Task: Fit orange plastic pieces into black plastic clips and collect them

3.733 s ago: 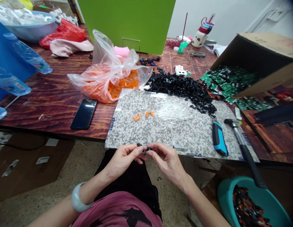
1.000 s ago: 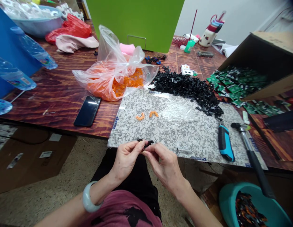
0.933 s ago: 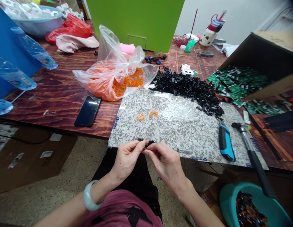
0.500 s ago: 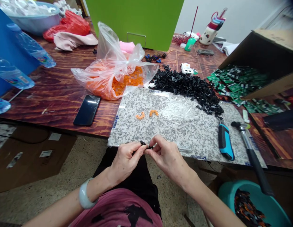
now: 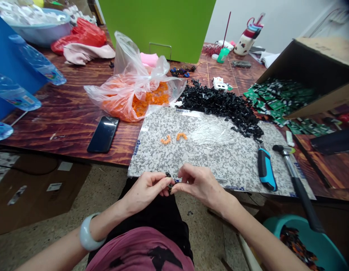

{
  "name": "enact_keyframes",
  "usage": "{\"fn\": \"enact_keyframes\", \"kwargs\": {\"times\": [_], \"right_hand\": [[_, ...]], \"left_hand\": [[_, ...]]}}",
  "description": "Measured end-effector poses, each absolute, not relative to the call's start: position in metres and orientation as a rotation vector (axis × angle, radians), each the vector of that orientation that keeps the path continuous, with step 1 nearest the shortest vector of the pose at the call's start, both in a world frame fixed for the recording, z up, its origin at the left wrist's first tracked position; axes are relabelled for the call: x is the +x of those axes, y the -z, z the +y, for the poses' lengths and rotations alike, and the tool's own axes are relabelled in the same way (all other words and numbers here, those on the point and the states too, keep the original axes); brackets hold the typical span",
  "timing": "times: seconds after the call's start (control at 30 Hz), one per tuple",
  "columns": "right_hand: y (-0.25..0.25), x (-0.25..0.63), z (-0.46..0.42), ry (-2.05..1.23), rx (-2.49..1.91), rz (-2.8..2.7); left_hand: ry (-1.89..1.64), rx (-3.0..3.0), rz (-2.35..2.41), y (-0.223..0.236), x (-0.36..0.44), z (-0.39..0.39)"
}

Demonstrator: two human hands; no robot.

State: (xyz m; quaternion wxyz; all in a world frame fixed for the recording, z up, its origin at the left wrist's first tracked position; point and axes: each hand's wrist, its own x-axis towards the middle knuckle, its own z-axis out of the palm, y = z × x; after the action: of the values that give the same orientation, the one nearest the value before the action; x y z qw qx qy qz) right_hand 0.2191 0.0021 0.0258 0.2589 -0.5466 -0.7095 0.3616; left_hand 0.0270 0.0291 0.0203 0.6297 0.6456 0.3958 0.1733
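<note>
Black plastic was what we held: one small piece (image 5: 169, 181) sat pinched between the thumb and fingers of our left hand (image 5: 146, 190). Our right hand (image 5: 201, 187) was just beside it, with its fingers bent and close together, and its fingertips (image 5: 176, 187) came right up to the piece. We could not tell if they were touching it. Both hands were over our lap, right by the near edge of a speckled gray stone board (image 5: 219, 167). Ahead of the hands, two orange bits (image 5: 165, 140) lay on the board, and past them was a big heap of black plastic bits (image 5: 219, 109). To the right of the hands lay a blue and black tool (image 5: 265, 169) and a hammer (image 5: 295, 184), with its handle sticking out past the board. Down past the right hand stood a teal tub (image 5: 301, 229) of mixed bits.

The piece was very small, so one slip of the fingers could have dropped it to the floor (image 5: 202, 244) below our hands, where it would be hard to find. Pushing too hard could have bent or snapped it. A bump from an arm could have knocked the hammer off the edge.
</note>
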Motion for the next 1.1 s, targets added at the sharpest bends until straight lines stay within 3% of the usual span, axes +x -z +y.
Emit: {"fn": "enact_keyframes", "kwargs": {"times": [0.5, 0.7, 0.9, 1.1], "right_hand": [[-0.016, 0.208, -0.018, -1.331, -1.346, -1.515], [-0.008, 0.191, -0.022, -1.475, -1.282, -1.116], [-0.005, 0.176, -0.023, -1.444, -1.228, -0.904], [-0.02, 0.2, -0.016, -1.221, -1.398, -1.12]], "left_hand": [[-0.481, 1.5, 0.955, -0.021, 0.022, 0.041], [-0.726, 1.188, 1.024, -0.016, 0.027, 0.028], [-0.767, 1.007, 0.927, -0.006, 0.035, 0.01], [-0.614, 1.255, 0.856, -0.02, 0.028, 0.018]]}}
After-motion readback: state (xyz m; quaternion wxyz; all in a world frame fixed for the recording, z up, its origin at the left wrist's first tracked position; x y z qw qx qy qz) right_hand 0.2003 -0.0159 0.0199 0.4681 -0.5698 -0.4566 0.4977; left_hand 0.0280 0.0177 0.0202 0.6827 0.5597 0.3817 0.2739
